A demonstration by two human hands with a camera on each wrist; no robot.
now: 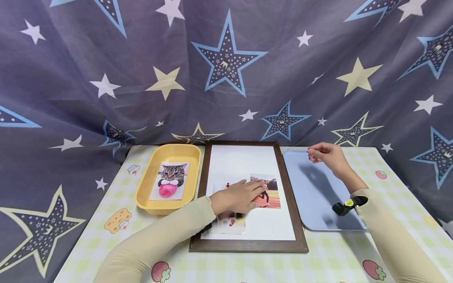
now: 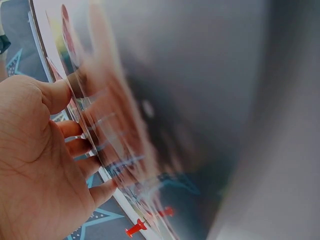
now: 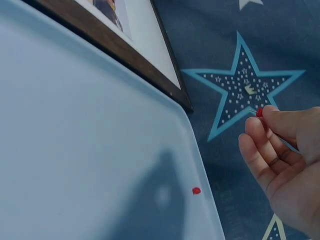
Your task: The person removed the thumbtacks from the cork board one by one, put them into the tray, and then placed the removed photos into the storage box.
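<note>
My left hand rests with extended fingers on a photo of a person on a reddish track, which lies on the white board. Partly beneath my left wrist is a second photo; a red push pin stands at its upper edge. Over the far part of the blue tray, my right hand is raised. Its thumb and forefinger pinch a red push pin, metal point outward. Another red push pin lies in the tray near its far edge.
Left of the board stands a yellow tray with a cat photo in it. A dark brown frame borders the board. The checked tablecloth carries printed pictures. A star-patterned curtain hangs behind the table.
</note>
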